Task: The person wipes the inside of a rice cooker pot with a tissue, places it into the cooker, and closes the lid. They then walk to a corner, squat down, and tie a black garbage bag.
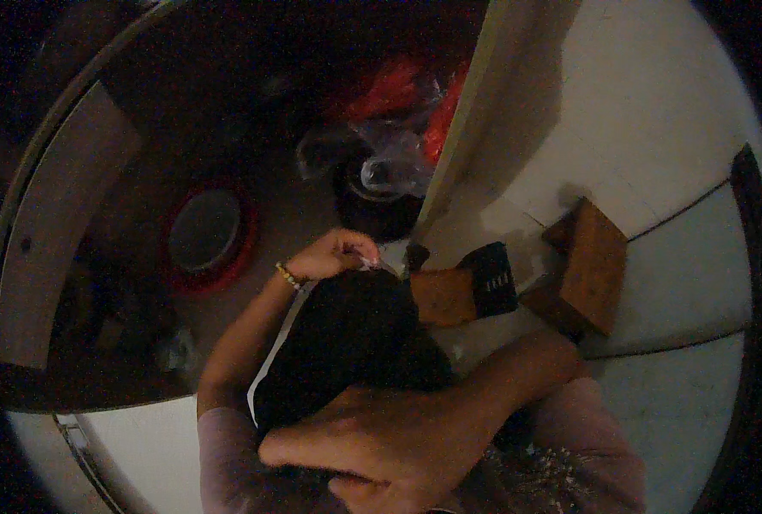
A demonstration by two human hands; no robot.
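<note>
In dim light, my left hand (339,254) is curled beyond my lap, with a beaded bracelet (289,276) at its wrist. Its fingertips pinch a small pale, shiny scrap (371,262), too blurred to name. Dark cloth (362,327), perhaps trousers, covers my lap just below that hand, and a white strip (275,366) runs along its left edge. Close to the camera, my right hand (381,443) crosses in front of my chest, its index finger pointing left. The underside of its fingers is hidden, so whether they grip anything is unclear.
A small brown wooden stool (593,270) is on the tiled floor at right. Beside my lap lies an orange-brown piece (444,295) with a black part (497,279). Farther off are a red-rimmed round object (204,231), clear plastic (397,157) and red bags (387,90).
</note>
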